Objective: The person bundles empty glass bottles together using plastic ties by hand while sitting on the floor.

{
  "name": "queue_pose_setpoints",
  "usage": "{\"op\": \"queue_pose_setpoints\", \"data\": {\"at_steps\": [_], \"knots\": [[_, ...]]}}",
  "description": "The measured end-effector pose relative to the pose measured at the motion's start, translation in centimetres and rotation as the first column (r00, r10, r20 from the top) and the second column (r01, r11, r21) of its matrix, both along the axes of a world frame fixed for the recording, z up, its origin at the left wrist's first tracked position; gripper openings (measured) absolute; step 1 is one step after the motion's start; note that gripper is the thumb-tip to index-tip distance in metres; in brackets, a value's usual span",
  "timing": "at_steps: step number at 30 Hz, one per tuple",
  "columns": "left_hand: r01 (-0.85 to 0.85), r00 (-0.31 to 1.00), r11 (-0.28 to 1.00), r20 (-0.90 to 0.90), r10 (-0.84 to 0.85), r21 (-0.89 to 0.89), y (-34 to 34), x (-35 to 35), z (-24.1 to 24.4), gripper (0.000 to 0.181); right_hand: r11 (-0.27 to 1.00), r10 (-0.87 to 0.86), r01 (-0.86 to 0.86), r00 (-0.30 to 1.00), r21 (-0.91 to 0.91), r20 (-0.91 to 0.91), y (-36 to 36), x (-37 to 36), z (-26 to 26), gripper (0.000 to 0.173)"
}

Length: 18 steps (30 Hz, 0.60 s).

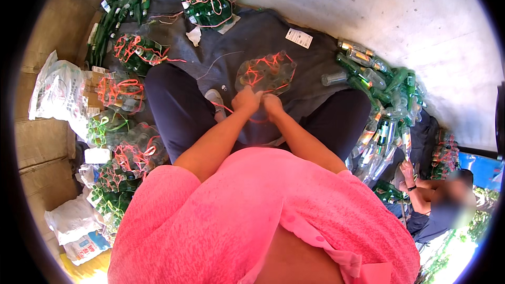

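Between my knees stands a bundle of clear glass bottles (272,69), with red plastic twine (270,61) laced around the bottle necks. My left hand (246,100) is at the near side of the bundle, its fingers closed on the twine. Close beside it, my right hand (272,105) also pinches the twine. A length of the same twine trails to the left from under my left hand toward my shoe (214,98). The fingertips and the exact crossing of the strands are too small to make out.
Loose bottles (388,90) are heaped at the right along a pale wall (394,12). A person (418,197) sits at lower right, one hand on a bottle. Tied bundles (207,6) stand at the back, more (134,154) at the left. A dark sheet (177,43) covers the ground.
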State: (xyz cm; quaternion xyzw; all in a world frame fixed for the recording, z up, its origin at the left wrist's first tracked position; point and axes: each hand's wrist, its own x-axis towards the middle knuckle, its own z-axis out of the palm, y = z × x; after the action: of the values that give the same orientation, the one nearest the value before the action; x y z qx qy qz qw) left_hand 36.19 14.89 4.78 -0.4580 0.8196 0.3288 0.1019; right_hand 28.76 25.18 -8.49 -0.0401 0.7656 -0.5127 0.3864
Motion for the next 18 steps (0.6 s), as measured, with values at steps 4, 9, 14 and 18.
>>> {"op": "queue_pose_setpoints", "data": {"at_steps": [4,9,14,18], "knots": [[0.164,0.952,0.936,-0.2,-0.233,-0.31,0.0,-0.3,-1.2,0.031,0.993,0.112,-0.103,0.979,0.057,-0.173,0.8,-0.8,-1.5,0.027],[0.325,0.761,0.691,-0.256,-0.596,-0.645,0.2,-1.2,-2.4,0.011,0.988,0.117,-0.096,0.977,0.122,-0.18,0.7,-0.8,-1.8,0.03],[0.443,0.771,0.648,-0.106,-0.628,-0.62,0.4,-0.9,-3.3,0.016,0.842,0.452,-0.303,0.847,0.446,-0.28,0.3,-1.0,1.7,0.034],[0.506,0.744,0.637,-0.078,-0.663,-0.582,0.6,-1.6,-2.5,0.017,0.952,0.293,-0.239,0.895,0.193,-0.337,1.5,-1.6,-0.5,0.033]]}}
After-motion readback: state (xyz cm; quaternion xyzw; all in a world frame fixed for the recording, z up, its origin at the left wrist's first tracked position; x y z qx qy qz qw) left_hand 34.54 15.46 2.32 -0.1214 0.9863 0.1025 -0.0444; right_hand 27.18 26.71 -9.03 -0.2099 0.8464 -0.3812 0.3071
